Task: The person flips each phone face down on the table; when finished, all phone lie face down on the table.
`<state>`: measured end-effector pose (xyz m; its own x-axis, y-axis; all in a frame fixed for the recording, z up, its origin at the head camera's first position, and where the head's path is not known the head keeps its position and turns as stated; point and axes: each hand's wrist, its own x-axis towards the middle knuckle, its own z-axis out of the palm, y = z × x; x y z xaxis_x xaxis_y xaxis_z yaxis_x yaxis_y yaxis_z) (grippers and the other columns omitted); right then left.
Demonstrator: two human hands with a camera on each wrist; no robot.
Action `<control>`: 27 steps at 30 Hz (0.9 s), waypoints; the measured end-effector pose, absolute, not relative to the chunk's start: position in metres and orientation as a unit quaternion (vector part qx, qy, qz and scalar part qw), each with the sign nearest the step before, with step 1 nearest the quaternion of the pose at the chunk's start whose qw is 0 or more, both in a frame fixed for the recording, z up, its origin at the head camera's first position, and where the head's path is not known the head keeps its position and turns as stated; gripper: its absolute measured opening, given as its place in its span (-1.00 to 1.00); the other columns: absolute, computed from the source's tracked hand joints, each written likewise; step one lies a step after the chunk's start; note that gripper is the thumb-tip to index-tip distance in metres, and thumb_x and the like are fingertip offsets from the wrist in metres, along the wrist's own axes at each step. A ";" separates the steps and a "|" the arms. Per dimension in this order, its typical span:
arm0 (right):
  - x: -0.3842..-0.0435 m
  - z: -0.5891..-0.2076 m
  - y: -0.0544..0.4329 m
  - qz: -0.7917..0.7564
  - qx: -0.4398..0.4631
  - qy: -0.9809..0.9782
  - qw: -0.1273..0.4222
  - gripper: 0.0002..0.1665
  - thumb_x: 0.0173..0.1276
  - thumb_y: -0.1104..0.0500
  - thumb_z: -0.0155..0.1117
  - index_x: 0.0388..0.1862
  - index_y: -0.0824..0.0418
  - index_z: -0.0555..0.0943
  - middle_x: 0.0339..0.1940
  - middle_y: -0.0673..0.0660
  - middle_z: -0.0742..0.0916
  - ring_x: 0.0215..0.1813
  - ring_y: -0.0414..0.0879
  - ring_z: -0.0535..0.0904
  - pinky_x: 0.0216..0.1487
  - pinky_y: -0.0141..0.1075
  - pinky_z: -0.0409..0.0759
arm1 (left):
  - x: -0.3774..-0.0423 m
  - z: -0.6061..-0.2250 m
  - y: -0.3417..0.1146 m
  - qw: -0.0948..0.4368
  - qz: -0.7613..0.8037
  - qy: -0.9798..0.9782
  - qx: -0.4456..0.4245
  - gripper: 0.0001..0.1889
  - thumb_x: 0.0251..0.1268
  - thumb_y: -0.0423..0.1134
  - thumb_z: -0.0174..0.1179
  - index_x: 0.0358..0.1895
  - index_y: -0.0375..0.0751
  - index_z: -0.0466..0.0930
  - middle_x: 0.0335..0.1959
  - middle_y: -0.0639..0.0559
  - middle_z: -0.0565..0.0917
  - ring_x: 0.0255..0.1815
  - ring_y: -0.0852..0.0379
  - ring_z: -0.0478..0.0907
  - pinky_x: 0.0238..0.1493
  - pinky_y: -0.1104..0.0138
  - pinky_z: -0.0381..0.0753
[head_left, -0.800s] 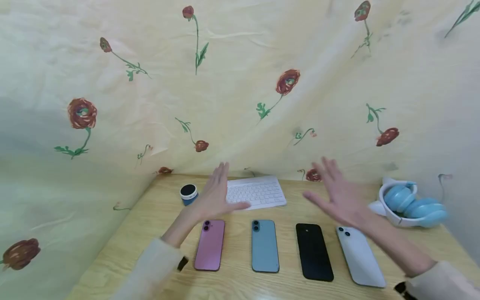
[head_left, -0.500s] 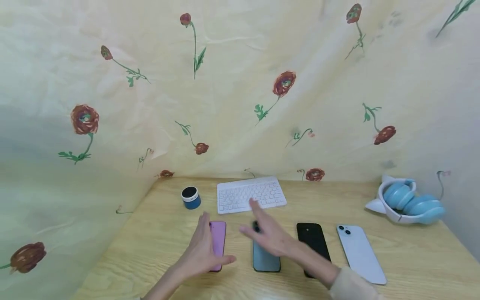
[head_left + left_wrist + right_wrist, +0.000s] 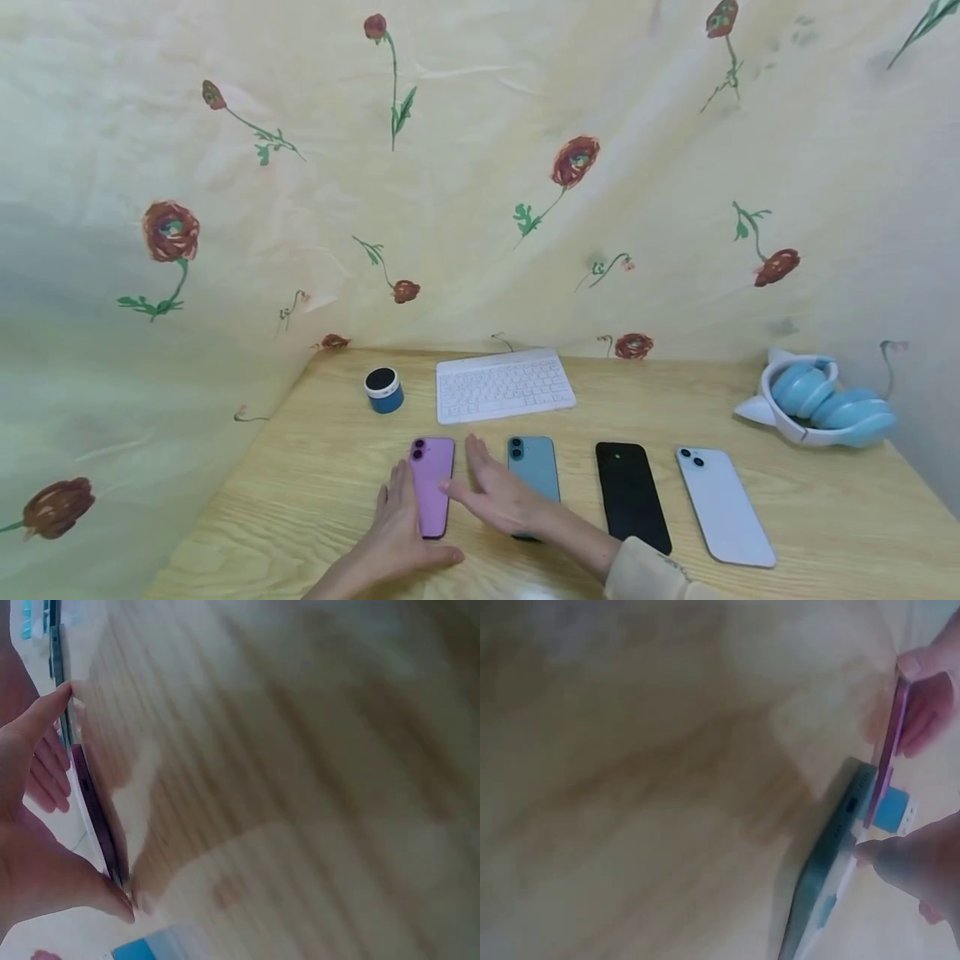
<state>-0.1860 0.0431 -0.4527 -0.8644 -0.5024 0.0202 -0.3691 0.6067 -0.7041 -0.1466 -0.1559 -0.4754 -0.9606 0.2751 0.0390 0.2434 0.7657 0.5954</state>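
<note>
A pink-purple phone [image 3: 432, 493] lies camera side up on the wooden table. My left hand [image 3: 392, 529] is along its left side, fingers extended, thumb spread below its lower end. From the right, my right hand [image 3: 504, 498] reaches in with straight fingers, its thumb overlapping the pink phone's right edge in the head view. That hand and wrist partly cover a blue phone [image 3: 537, 467]. In the left wrist view, the pink phone [image 3: 97, 814] shows edge-on beside the left hand. The right wrist view shows the blue phone [image 3: 829, 859] close below the right thumb.
To the right lie a black phone [image 3: 633, 497] and a white phone [image 3: 726, 508]. Behind are a small blue cylindrical speaker [image 3: 385, 392], a white keyboard [image 3: 506, 386] and blue-and-white headphones with pointed ears [image 3: 813, 404]. Flower-patterned cloth [image 3: 480, 183] hangs around the table's back and left.
Both hands have come down from above the table to the pink phone. My right hand has swung left, across from near the white phone. The phones lie in the same places.
</note>
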 end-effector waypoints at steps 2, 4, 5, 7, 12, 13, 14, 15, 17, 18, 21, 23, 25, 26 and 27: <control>-0.186 -0.455 0.041 -0.367 -0.246 0.892 0.097 0.03 0.51 -0.32 -0.23 0.51 0.50 -0.12 0.51 0.47 0.00 0.53 0.23 -0.07 0.45 0.03 0.00 | -0.148 -0.477 -0.154 0.025 0.309 0.941 0.132 0.53 -0.30 0.36 0.47 0.45 -0.64 -0.34 0.43 -0.66 -0.25 0.48 -0.46 -0.25 0.37 -0.24 -0.17; -0.186 -0.456 0.040 -0.365 -0.246 0.892 0.101 -0.01 0.53 -0.30 -0.29 0.51 0.50 -0.11 0.52 0.46 0.00 0.54 0.22 -0.08 0.45 0.02 0.00 | -0.150 -0.479 -0.152 0.025 0.306 0.944 0.125 0.52 -0.28 0.38 0.45 0.44 -0.66 -0.34 0.43 -0.66 -0.27 0.48 -0.46 -0.27 0.38 -0.22 -0.15; -0.186 -0.457 0.039 -0.367 -0.247 0.891 0.103 -0.02 0.54 -0.29 -0.30 0.51 0.50 -0.11 0.52 0.45 0.00 0.54 0.21 -0.08 0.45 0.02 -0.01 | -0.151 -0.480 -0.152 0.024 0.306 0.944 0.123 0.52 -0.26 0.38 0.44 0.43 -0.68 -0.34 0.43 -0.66 -0.28 0.48 -0.47 -0.27 0.38 -0.21 -0.14; -0.186 -0.458 0.039 -0.367 -0.247 0.891 0.104 -0.03 0.54 -0.28 -0.30 0.51 0.49 -0.11 0.52 0.44 0.00 0.54 0.21 -0.08 0.45 0.02 -0.01 | -0.151 -0.482 -0.150 0.020 0.304 0.945 0.119 0.51 -0.23 0.38 0.43 0.42 -0.69 -0.34 0.43 -0.65 -0.28 0.48 -0.47 -0.27 0.39 -0.20 -0.12; -0.186 -0.460 0.037 -0.358 -0.248 0.894 0.105 -0.02 0.54 -0.29 -0.29 0.51 0.48 -0.11 0.53 0.43 0.00 0.54 0.20 -0.07 0.45 0.01 0.01 | -0.150 -0.483 -0.148 0.018 0.312 0.943 0.118 0.44 -0.13 0.29 0.43 0.41 -0.73 -0.34 0.42 -0.67 -0.29 0.47 -0.50 -0.29 0.38 -0.21 -0.12; -0.186 -0.460 0.036 -0.355 -0.249 0.895 0.105 -0.02 0.54 -0.29 -0.30 0.52 0.48 -0.11 0.53 0.43 0.00 0.54 0.20 -0.07 0.45 0.00 0.01 | -0.149 -0.482 -0.148 0.018 0.315 0.941 0.120 0.41 -0.10 0.27 0.43 0.40 -0.74 -0.34 0.42 -0.68 -0.29 0.46 -0.51 -0.29 0.37 -0.22 -0.12; -0.186 -0.460 0.035 -0.353 -0.250 0.895 0.106 -0.02 0.53 -0.30 -0.31 0.52 0.48 -0.10 0.53 0.43 0.00 0.54 0.20 -0.07 0.45 0.01 0.01 | -0.149 -0.482 -0.148 0.017 0.317 0.941 0.122 0.39 -0.07 0.24 0.43 0.39 -0.76 -0.33 0.41 -0.69 -0.28 0.46 -0.52 -0.29 0.36 -0.23 -0.12; -0.186 -0.461 0.033 -0.352 -0.252 0.895 0.107 -0.02 0.53 -0.30 -0.32 0.52 0.48 -0.10 0.53 0.43 0.01 0.54 0.20 -0.07 0.45 0.01 0.01 | -0.150 -0.482 -0.148 0.017 0.318 0.940 0.123 0.37 -0.04 0.21 0.42 0.38 -0.77 -0.33 0.40 -0.70 -0.28 0.45 -0.53 -0.29 0.36 -0.24 -0.12; -0.186 -0.461 0.031 -0.351 -0.256 0.894 0.107 -0.01 0.53 -0.31 -0.35 0.52 0.48 -0.10 0.53 0.43 0.02 0.54 0.21 -0.06 0.45 0.02 0.01 | -0.150 -0.480 -0.147 0.016 0.318 0.940 0.122 0.31 0.03 0.16 0.40 0.37 -0.79 -0.31 0.39 -0.72 -0.25 0.44 -0.54 -0.28 0.36 -0.24 -0.10; -0.185 -0.460 0.030 -0.351 -0.256 0.894 0.108 0.00 0.52 -0.33 -0.36 0.52 0.48 -0.10 0.53 0.42 0.02 0.54 0.21 -0.06 0.45 0.02 0.01 | -0.151 -0.479 -0.147 0.013 0.320 0.939 0.124 0.26 0.08 0.11 0.39 0.36 -0.81 -0.29 0.38 -0.74 -0.24 0.43 -0.56 -0.26 0.35 -0.24 -0.08; -0.185 -0.460 0.029 -0.349 -0.259 0.894 0.110 0.01 0.52 -0.34 -0.39 0.51 0.49 -0.09 0.53 0.43 0.02 0.54 0.21 -0.06 0.45 0.02 0.02 | -0.152 -0.475 -0.145 0.004 0.320 0.939 0.126 0.09 0.17 -0.10 0.36 0.34 -0.85 -0.21 0.35 -0.79 -0.16 0.41 -0.59 -0.18 0.32 -0.23 0.01; -0.184 -0.459 0.028 -0.347 -0.259 0.894 0.112 0.01 0.52 -0.34 -0.39 0.51 0.50 -0.08 0.53 0.44 0.02 0.54 0.21 -0.05 0.45 0.02 0.02 | -0.153 -0.473 -0.142 -0.007 0.306 0.943 0.135 -0.03 0.14 -0.23 0.32 0.30 -0.89 -0.12 0.30 -0.83 -0.10 0.37 -0.65 -0.10 0.28 -0.25 0.08; -0.184 -0.460 0.027 -0.346 -0.260 0.895 0.112 0.01 0.52 -0.33 -0.39 0.50 0.51 -0.07 0.52 0.44 0.02 0.54 0.22 -0.05 0.45 0.02 0.02 | -0.153 -0.471 -0.137 -0.013 0.274 0.952 0.139 -0.11 0.11 -0.29 0.28 0.29 -0.88 -0.03 0.28 -0.85 -0.04 0.32 -0.70 -0.05 0.25 -0.28 0.12; -0.184 -0.460 0.027 -0.347 -0.261 0.894 0.111 0.00 0.53 -0.33 -0.39 0.50 0.52 -0.07 0.52 0.45 0.02 0.54 0.22 -0.06 0.45 0.02 0.02 | -0.152 -0.470 -0.134 -0.015 0.254 0.957 0.141 -0.14 0.15 -0.28 0.26 0.30 -0.86 0.01 0.27 -0.85 -0.02 0.29 -0.73 -0.03 0.22 -0.31 0.15; -0.184 -0.460 0.026 -0.349 -0.265 0.892 0.110 0.00 0.53 -0.32 -0.39 0.49 0.52 -0.07 0.52 0.45 0.02 0.54 0.22 -0.06 0.45 0.02 0.02 | -0.151 -0.470 -0.131 -0.021 0.232 0.962 0.142 -0.18 0.17 -0.27 0.25 0.30 -0.82 0.05 0.26 -0.85 0.02 0.26 -0.76 0.01 0.17 -0.34 0.19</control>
<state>-0.1844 0.0261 -0.4604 -0.8357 -0.5491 -0.0108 -0.3960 0.6160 -0.6810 -0.1515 -0.1313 -0.4705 -0.9590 0.2631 0.1055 0.2822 0.8519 0.4411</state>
